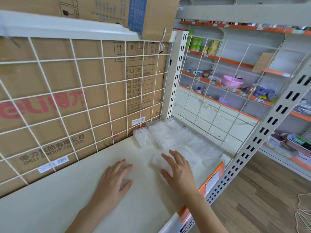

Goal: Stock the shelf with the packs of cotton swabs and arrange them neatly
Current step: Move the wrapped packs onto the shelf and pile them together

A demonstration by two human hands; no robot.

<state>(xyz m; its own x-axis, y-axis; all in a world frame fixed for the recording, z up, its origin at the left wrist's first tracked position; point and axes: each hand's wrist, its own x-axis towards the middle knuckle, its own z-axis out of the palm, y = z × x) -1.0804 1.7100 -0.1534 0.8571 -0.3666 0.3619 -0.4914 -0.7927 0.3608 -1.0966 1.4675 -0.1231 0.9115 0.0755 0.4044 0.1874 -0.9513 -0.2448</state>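
The clear plastic packs of white cotton swabs (176,137) lie flat in a cluster at the far right corner of the cream-coloured flat shelf board (75,199), running from the back corner forward along the right side. They overlap and blur into one another, so their number, and whether they sit in straight rows, is hard to tell. One separate pack (143,137) lies at the cluster's left edge, close to the back. The nearest pack (157,161) sits at the front of the cluster. The right hand (178,170) rests palm-down on it, fingers straight and spread, not curled round it. The left hand (116,177) lies flat on the bare board just to the left, fingers straight, touching no pack (the two hands are near each other but apart).

A white wire grid panel (106,84) stands along the back of the board, with a brown cardboard sheet (58,78) printed in red and black behind it. An orange price strip (217,169) runs along the board's front edge, ending at a grey perforated metal upright (262,130). Beyond it stand further shelves with orange edges, one holding a pink plastic basin (231,81). A wood-patterned floor (260,190) lies below.
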